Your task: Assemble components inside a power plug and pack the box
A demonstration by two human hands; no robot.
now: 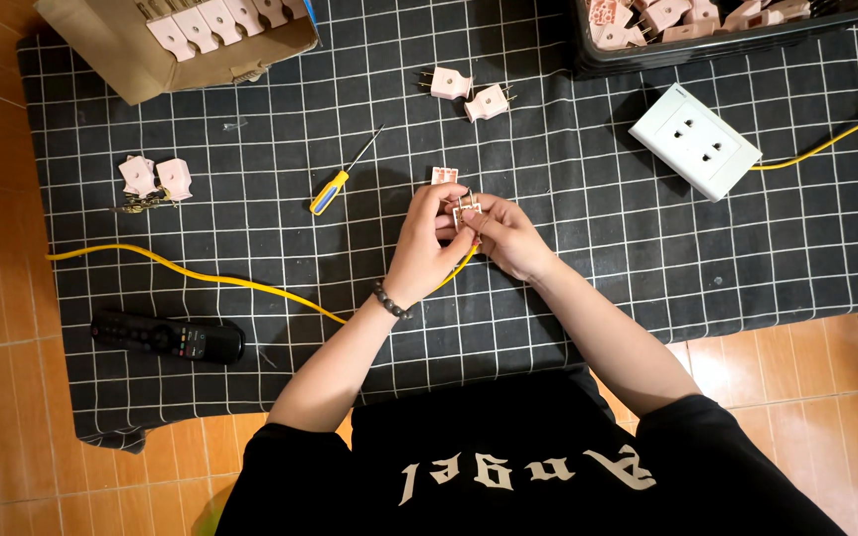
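My left hand (pixel 423 243) and my right hand (pixel 508 236) meet over the middle of the black checked mat (pixel 588 258). Between the fingertips of both hands sits a small pink plug half with metal prongs (pixel 465 210). A yellow cable (pixel 201 275) runs from the left across the mat and ends under my hands. Another pink plug piece (pixel 444 176) lies just beyond my fingers. A beaded bracelet is on my left wrist.
A yellow-and-blue screwdriver (pixel 335 186) lies left of my hands. Two pink plugs (pixel 469 92) sit further back, two more (pixel 156 177) at the left. A cardboard box of plugs (pixel 131 60), a black tray (pixel 647 55), a white socket block (pixel 695 141) and a remote (pixel 166 337) surround them.
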